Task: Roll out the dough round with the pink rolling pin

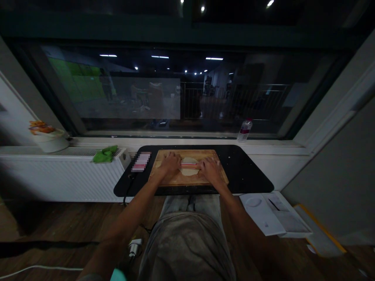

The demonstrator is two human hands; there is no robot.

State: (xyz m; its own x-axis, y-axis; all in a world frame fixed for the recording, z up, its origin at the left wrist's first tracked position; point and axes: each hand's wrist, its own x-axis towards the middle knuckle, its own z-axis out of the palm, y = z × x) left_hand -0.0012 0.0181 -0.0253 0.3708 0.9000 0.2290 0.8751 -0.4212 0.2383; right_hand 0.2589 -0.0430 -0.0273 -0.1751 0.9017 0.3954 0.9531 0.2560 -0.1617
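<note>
A flat round of dough [189,172] lies on a wooden cutting board [183,180]. Across its middle runs a thin rolling pin [190,166], which looks pinkish with a pale stripe. My left hand [170,162] is closed over the pin's left end, and my right hand [211,168] over the right end. Both pin ends are hidden under my palms and fingers. The dough's lower and upper edges show between the hands.
The board rests on a black tabletop [247,168]. A phone [141,162] lies at its left. On the sill stands a bottle [245,130]; a green cloth [105,154] and a white tub [52,141] sit on the left. An open white box [275,212] is low right.
</note>
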